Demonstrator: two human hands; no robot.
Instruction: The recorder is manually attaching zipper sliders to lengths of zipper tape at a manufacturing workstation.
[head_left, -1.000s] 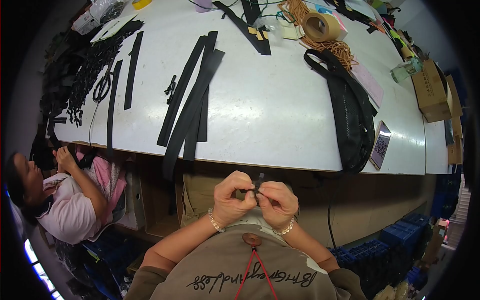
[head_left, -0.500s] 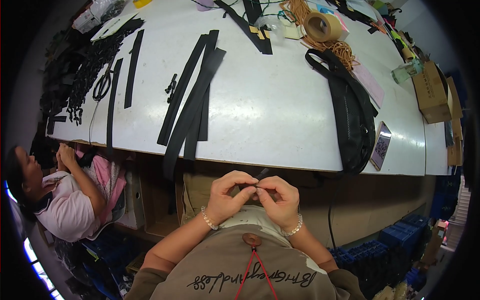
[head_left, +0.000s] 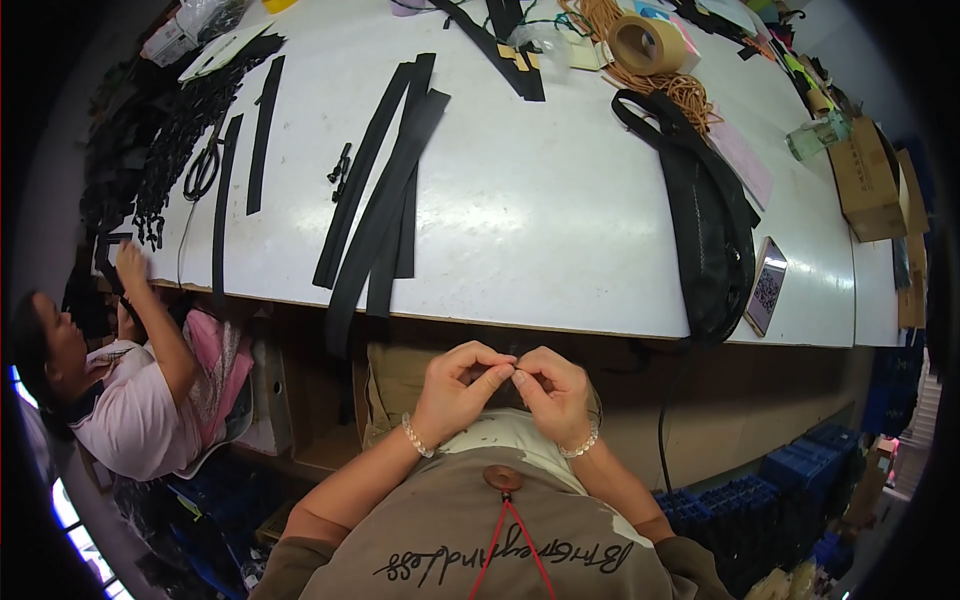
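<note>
in the head view, the left hand (head_left: 455,395) and the right hand (head_left: 557,400) meet just in front of the tabletop (head_left: 540,210), thumbs and forefingers pinched narrow, tip against tip; whatever may lie between them is too small or hidden to tell. a bracelet of pale, rounded beads circles each wrist, and a flat, round brown pendant (head_left: 502,478) on a thin red cord (head_left: 531,550) rests on a drab, soft-looking shirt (head_left: 420,520). to the left of the hands, long black strips (head_left: 386,225), flat and matte like webbing, lie crossed on the smooth, glossy white surface, one hanging over its edge. small black hard-looking pieces (head_left: 340,174) sit just beside them, and black-handled scissors (head_left: 203,172) lie farther left. on the right, a limp black bag (head_left: 710,240) with a looped strap lies near a slim rectangular phone (head_left: 767,288). beyond the bag are a wide tan tape roll (head_left: 672,45) and a tangle of smooth orange-brown cord (head_left: 684,98). at far left, a co-worker (head_left: 140,410) in a pale top reaches one hand to the tabletop's edge.
</note>
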